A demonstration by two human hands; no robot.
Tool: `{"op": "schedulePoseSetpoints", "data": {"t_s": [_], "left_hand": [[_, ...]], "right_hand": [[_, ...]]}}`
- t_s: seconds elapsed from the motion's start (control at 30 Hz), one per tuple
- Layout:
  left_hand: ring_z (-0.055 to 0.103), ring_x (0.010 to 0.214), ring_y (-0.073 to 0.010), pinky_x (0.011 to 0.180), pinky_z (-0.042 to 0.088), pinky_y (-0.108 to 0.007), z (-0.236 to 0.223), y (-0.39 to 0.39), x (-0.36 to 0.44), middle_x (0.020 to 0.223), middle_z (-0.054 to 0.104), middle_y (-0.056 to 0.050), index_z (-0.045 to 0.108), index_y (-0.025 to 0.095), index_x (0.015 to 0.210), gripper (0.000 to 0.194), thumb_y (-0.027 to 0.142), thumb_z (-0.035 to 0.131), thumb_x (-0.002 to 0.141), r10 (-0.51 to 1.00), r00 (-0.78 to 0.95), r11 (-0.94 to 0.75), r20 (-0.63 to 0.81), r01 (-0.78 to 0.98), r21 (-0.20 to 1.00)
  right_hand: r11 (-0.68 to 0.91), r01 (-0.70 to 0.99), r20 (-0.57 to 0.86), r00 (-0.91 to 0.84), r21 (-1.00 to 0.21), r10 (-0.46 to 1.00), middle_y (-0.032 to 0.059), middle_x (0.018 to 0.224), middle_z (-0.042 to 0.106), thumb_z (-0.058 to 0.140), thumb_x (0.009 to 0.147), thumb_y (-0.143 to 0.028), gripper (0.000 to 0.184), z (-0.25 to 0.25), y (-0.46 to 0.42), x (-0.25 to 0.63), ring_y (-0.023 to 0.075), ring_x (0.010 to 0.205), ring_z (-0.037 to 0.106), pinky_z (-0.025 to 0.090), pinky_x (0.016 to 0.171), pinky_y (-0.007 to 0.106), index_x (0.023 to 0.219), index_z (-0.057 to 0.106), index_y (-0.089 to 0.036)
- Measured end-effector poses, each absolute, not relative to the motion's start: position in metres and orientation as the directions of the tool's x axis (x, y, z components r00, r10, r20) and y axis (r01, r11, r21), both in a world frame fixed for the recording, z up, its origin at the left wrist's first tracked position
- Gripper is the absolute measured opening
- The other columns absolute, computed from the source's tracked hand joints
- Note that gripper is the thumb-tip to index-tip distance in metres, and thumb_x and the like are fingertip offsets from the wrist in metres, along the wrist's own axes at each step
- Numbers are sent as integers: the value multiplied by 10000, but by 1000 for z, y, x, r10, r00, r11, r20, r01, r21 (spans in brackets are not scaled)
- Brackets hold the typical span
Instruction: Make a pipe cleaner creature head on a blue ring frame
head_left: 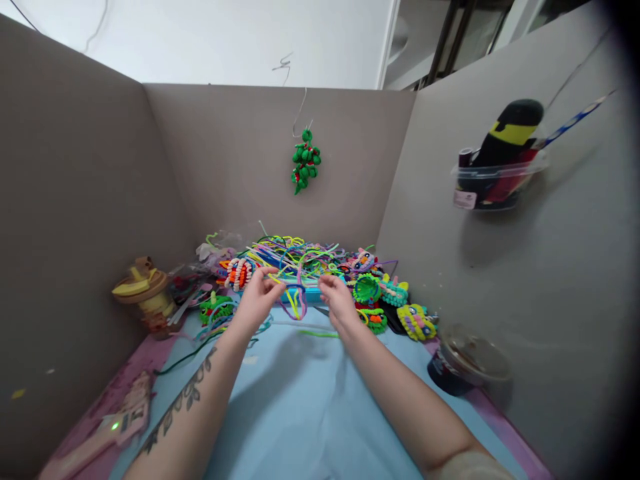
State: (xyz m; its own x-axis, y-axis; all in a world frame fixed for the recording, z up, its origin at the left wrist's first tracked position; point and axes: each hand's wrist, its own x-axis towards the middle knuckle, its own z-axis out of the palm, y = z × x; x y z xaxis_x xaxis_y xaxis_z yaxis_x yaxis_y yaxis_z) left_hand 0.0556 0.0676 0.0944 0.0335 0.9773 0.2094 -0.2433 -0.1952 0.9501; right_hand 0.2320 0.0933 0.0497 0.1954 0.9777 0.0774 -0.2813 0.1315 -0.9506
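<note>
My left hand (259,295) is closed in a pinch at the near side of a colourful heap. By its fingertips hangs a small looped bunch of pipe cleaners (299,303) in purple, yellow and dark blue, which it seems to grip. Just right of the bunch, my right hand (338,299) has its fingers curled together; whatever they may pinch is too small to make out. Behind both hands lies a heap of loose pipe cleaners (293,252) over a blue box (313,293). A green pipe cleaner (319,334) rests on the light blue cloth (295,413) below.
Finished pipe-cleaner figures, including a yellow one (417,323) and a green one (217,307), flank the heap. A lidded tub (463,363) stands right, a pink hot glue gun (117,427) left. A plastic holder (495,180) hangs on the right panel; a green ornament (306,163) hangs behind.
</note>
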Motion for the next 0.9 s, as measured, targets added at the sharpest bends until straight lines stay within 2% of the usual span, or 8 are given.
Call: {"op": "schedulePoseSetpoints", "data": {"t_s": [0.07, 0.13, 0.23, 0.33, 0.43, 0.53, 0.7, 0.9], "left_hand": [[512, 537, -94, 536, 370, -167, 99, 62, 56, 580, 571, 43, 586, 188, 936, 349, 106, 715, 623, 959, 63, -271, 277, -93, 958], [544, 605, -123, 605, 386, -186, 102, 56, 58, 621, 605, 22, 603, 192, 930, 361, 79, 711, 605, 944, 109, -312, 310, 0, 950], [577, 699, -172, 715, 400, -241, 102, 51, 66, 669, 632, 6, 597, 206, 957, 372, 85, 693, 619, 905, 155, -422, 397, 209, 882], [590, 816, -219, 818, 391, -333, 96, 50, 73, 733, 658, -18, 554, 197, 1014, 339, 131, 641, 693, 833, 234, -546, 501, 494, 677], [600, 867, -232, 823, 405, -369, 88, 51, 77, 810, 676, -54, 494, 176, 1082, 318, 153, 556, 771, 781, 328, -603, 532, 621, 501], [625, 853, -214, 776, 442, -336, 84, 52, 77, 861, 683, -65, 431, 174, 1145, 367, 168, 529, 792, 788, 367, -607, 495, 602, 519], [637, 834, -174, 754, 456, -296, 88, 51, 75, 885, 689, -34, 352, 200, 1224, 442, 163, 489, 805, 819, 377, -574, 433, 517, 635], [618, 837, -168, 770, 442, -294, 89, 50, 75, 893, 673, -33, 376, 197, 1220, 454, 136, 495, 786, 792, 423, -609, 440, 503, 614]], "right_hand": [[359, -95, 326, 254, -929, 911, 31, 943, 593, 611, 672, -301, 195, 63, 85, 239, 194, 925, 525, 385, 867, 356, 850, 611, -222], [528, 131, 543, 138, -839, 828, 46, 1060, 555, 597, 723, -291, 147, 77, 73, 242, 212, 1066, 467, 315, 962, 368, 852, 638, -234], [627, 356, 657, -47, -693, 752, 52, 1154, 501, 618, 729, -258, 136, 92, 58, 241, 228, 1148, 409, 265, 1007, 387, 858, 663, -250], [657, 465, 697, -113, -593, 708, 57, 1149, 493, 642, 708, -226, 168, 93, 51, 235, 235, 1161, 391, 284, 998, 404, 873, 658, -248], [685, 516, 737, -142, -514, 661, 60, 1113, 505, 632, 719, -208, 132, 89, 50, 231, 230, 1138, 407, 305, 985, 408, 844, 657, -240], [687, 525, 748, -134, -502, 650, 52, 1057, 533, 590, 755, -188, 88, 88, 50, 230, 216, 1090, 446, 315, 972, 408, 778, 658, -238], [629, 454, 682, -64, -631, 729, 43, 963, 558, 607, 756, -207, 64, 90, 56, 237, 188, 1001, 501, 363, 920, 363, 707, 647, -215], [593, 392, 627, -51, -703, 777, 41, 958, 563, 620, 749, -223, 65, 88, 60, 238, 183, 992, 516, 366, 920, 352, 693, 649, -207]]}}
